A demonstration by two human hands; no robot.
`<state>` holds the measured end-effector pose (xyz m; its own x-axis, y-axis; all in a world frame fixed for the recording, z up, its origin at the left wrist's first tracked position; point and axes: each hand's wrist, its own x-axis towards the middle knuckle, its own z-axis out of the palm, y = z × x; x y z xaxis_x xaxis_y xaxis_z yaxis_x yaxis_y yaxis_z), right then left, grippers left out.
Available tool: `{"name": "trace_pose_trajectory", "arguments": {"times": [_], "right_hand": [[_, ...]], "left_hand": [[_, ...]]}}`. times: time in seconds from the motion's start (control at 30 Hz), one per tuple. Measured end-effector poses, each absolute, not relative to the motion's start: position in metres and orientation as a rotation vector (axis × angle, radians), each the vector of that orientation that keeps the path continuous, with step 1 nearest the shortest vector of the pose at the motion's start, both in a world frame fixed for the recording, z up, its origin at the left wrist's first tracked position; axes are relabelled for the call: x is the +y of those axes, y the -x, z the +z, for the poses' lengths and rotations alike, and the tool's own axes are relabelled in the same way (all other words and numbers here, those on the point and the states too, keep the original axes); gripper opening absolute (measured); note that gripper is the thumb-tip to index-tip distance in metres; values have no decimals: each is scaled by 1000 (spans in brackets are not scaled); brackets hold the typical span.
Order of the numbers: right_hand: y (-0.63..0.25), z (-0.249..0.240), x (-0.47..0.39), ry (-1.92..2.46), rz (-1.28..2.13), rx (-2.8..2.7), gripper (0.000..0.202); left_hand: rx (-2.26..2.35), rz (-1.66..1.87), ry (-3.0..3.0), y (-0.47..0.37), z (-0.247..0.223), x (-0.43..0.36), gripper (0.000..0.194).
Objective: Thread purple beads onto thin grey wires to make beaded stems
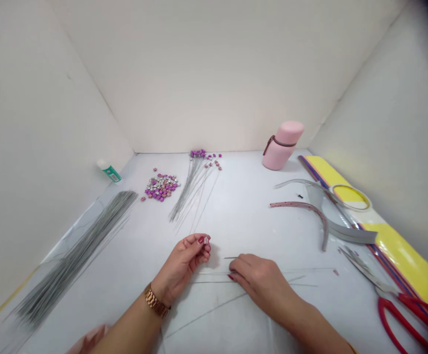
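Nearest the camera, the forearms reach in from the bottom edge, the left one wearing a gold-coloured link watch (156, 301). The left hand (187, 253) has thumb and fingertips pinched together on a small pink folded piece (206, 241), near the middle of the white tabletop (243, 211). The right hand (260, 278), just beside it, has its fingers closed on a thin grey wire (230, 257) whose end points toward the left hand. Loose grey wires (206, 315) lie below and beside the right hand, some passing under it.

White surface shows between the hands and the pink bottle with a dark strap (282, 147) near the back wall (217, 73); pale panels also bound the table on both sides. On the left, a long bundle of grey wires (77, 258) runs along the edge, with a green-and-white tube (111, 172) beyond it. A pile of purple, pink and silver pieces (161, 187) and purple-tipped wires (198, 154) stand ahead of the left hand.

The right side is crowded: curved pink and grey strips (298, 204), a pale ring of tape (369, 202), yellow wrapped sheets (401, 255) and large red-handled scissors (409, 299) flank the right forearm.
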<state>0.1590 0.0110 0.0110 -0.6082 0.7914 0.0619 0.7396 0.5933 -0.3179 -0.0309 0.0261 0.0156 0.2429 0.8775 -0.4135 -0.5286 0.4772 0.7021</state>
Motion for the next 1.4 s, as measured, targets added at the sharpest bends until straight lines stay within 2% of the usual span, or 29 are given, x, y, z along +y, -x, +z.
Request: {"name": "trace_pose_trajectory", "arguments": {"times": [0.27, 0.4, 0.73, 1.4], "right_hand": [[-159, 14, 8, 1219, 415, -2632, 18], [-169, 25, 10, 1191, 544, -2525, 30], [-175, 27, 9, 1231, 387, -2386, 35], [-173, 23, 11, 1226, 370, -2409, 35]], "left_hand": [[834, 984, -409, 25, 16, 22, 11], [828, 993, -381, 29, 14, 24, 10], [832, 986, -448, 28, 13, 24, 11], [890, 959, -560, 26, 13, 22, 11]]}}
